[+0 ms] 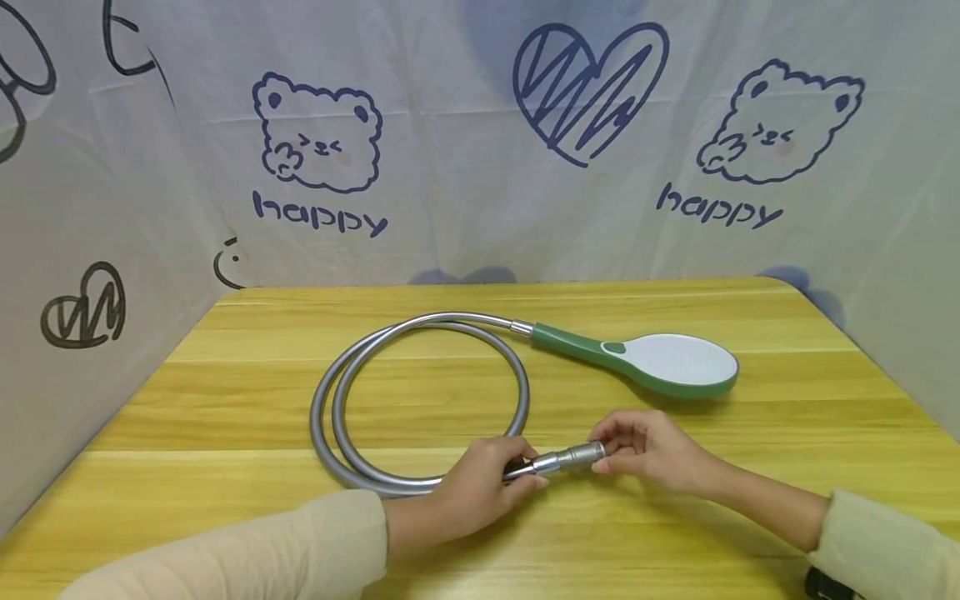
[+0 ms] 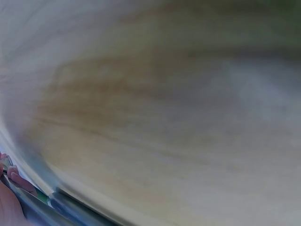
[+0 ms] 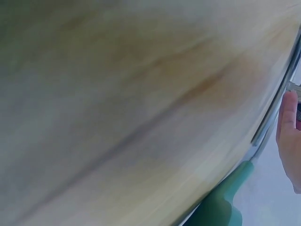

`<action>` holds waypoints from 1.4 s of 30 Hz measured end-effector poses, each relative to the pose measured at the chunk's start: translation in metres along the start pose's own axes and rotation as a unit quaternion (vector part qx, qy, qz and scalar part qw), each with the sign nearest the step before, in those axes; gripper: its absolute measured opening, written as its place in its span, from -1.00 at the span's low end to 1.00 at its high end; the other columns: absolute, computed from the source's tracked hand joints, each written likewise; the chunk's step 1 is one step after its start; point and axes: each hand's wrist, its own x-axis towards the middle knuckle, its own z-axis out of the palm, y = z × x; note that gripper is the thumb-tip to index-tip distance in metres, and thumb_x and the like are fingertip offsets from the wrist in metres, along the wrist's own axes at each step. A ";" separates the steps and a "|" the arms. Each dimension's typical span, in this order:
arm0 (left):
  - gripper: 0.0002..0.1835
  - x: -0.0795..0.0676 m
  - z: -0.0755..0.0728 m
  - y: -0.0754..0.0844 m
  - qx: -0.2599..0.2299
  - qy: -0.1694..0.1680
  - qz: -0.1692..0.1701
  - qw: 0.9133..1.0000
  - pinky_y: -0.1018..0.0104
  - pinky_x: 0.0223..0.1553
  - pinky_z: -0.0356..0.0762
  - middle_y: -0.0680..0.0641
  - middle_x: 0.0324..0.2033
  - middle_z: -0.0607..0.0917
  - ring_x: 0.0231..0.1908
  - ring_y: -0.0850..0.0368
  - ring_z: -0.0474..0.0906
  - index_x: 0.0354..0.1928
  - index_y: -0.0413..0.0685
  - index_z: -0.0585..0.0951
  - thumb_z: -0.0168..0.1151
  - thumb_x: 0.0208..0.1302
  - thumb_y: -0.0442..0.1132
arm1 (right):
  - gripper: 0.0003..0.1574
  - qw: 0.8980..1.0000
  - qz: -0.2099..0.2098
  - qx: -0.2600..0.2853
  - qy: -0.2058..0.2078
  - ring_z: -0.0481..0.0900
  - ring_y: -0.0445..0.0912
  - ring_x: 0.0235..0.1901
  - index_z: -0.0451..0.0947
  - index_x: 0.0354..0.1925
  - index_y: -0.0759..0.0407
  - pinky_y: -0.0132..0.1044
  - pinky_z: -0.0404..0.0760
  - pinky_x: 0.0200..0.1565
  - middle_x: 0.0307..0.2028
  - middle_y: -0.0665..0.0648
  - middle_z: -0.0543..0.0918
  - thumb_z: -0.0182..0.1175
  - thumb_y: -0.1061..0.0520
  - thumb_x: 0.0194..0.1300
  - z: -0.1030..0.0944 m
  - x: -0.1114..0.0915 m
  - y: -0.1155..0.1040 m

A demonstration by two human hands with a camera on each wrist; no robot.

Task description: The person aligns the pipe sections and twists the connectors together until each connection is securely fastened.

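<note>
A silver shower hose [image 1: 322,425] lies coiled on the table, joined at the back to a green shower head [image 1: 686,364] with a white face turned up. My left hand [image 1: 478,485] grips the hose near its free end, just behind the metal connector [image 1: 573,456]. At the connector's tip, thumb and fingers of my right hand [image 1: 656,454] pinch it from the right. The left wrist view catches only part of the left hand [image 2: 9,207] at its lower left edge. In the right wrist view, the right hand [image 3: 290,146] and green handle [image 3: 221,200] show at the right.
The wood-grain table [image 1: 225,408] reaches back to a white cloth [image 1: 450,167] with printed bears and hearts, which also hangs along both sides. A small black object [image 1: 825,585] sits by the right sleeve at the bottom edge.
</note>
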 end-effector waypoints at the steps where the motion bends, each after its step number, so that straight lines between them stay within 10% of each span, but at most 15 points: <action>1: -0.86 0.000 0.000 0.000 -0.001 0.000 -0.001 1.000 0.60 -0.50 0.42 -0.04 -0.46 0.66 -0.52 0.44 0.37 -0.34 -0.17 0.60 0.30 0.14 -0.24 | -0.57 1.000 0.004 0.004 -0.001 0.60 -0.28 -0.35 0.45 -0.15 0.55 -0.40 0.63 -0.30 -0.29 0.39 0.59 0.32 0.26 0.08 0.000 0.000 0.000; 42: -0.87 0.000 0.001 -0.001 0.022 0.012 0.004 1.000 0.60 -0.52 0.38 -0.01 -0.49 0.65 -0.53 0.42 0.34 -0.39 -0.15 0.58 0.33 0.11 -0.25 | -0.65 0.999 -0.012 -0.002 -0.036 0.60 -0.23 -0.48 0.45 -0.12 0.55 -0.27 0.63 -0.41 -0.39 0.36 0.63 0.14 0.24 0.27 -0.001 0.002 -0.004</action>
